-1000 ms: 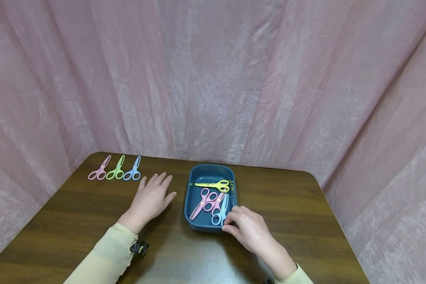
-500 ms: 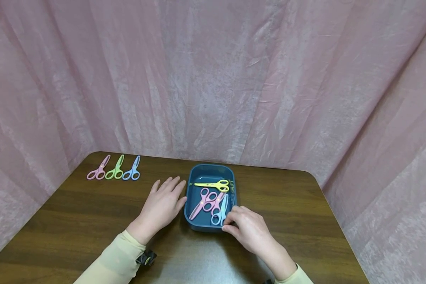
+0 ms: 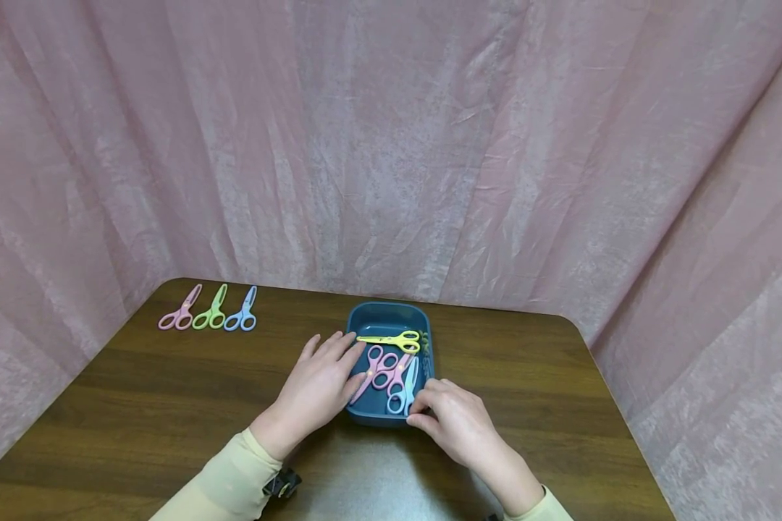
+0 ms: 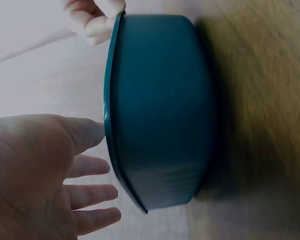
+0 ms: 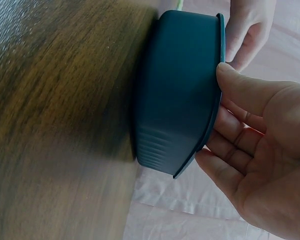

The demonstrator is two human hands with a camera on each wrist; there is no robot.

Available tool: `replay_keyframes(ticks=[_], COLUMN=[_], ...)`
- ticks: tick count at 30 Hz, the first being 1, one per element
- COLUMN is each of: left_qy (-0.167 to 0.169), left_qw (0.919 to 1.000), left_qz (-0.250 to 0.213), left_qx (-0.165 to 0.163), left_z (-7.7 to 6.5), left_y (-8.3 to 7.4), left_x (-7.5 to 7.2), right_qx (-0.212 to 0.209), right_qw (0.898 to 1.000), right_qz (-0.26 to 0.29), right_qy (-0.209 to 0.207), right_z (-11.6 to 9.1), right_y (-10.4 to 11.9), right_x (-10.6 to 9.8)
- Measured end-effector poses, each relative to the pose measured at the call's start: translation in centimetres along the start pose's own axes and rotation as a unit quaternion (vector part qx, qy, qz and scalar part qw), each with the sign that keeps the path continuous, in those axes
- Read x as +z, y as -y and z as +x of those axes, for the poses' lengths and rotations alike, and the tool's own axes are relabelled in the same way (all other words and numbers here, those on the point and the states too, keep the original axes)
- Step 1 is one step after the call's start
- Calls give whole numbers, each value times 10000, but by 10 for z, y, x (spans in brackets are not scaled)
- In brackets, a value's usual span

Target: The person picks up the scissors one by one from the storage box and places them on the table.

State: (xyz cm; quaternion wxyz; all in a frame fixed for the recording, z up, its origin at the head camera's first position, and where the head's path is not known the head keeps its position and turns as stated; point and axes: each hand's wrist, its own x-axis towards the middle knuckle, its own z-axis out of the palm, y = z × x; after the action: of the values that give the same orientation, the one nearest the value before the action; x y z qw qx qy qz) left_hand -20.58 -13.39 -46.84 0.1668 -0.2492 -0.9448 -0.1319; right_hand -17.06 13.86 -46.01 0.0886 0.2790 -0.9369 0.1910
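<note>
Right hand (image 3: 455,420) pinches blue oblong plastic tray (image 3: 378,418), probably steadying it.
Left hand (image 3: 322,383), fingers spread, empty, overhangs its left edge.

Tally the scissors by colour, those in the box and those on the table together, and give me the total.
Pink scissors: 3
Blue scissors: 2, counting the light blue pair
Green scissors: 1
Yellow scissors: 1
Total: 7
</note>
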Motion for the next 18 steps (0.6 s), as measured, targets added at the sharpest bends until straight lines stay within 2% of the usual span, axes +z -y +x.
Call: replay_keyframes(ticks=[9,18], left_qy=[-149,141], left_qw=[9985,9969], left_qz=[25,152], left_qx=[534,762], left_z=[7,16], left_y=[-15,-25], left_x=[9,17], right_qx=[-102,-109], right_qw=[9999,9998], right_qz=[-70,-98], right_qy=[-96,-161], right_z=[-1,-1], right_y=[0,0], right_x=[0,1])
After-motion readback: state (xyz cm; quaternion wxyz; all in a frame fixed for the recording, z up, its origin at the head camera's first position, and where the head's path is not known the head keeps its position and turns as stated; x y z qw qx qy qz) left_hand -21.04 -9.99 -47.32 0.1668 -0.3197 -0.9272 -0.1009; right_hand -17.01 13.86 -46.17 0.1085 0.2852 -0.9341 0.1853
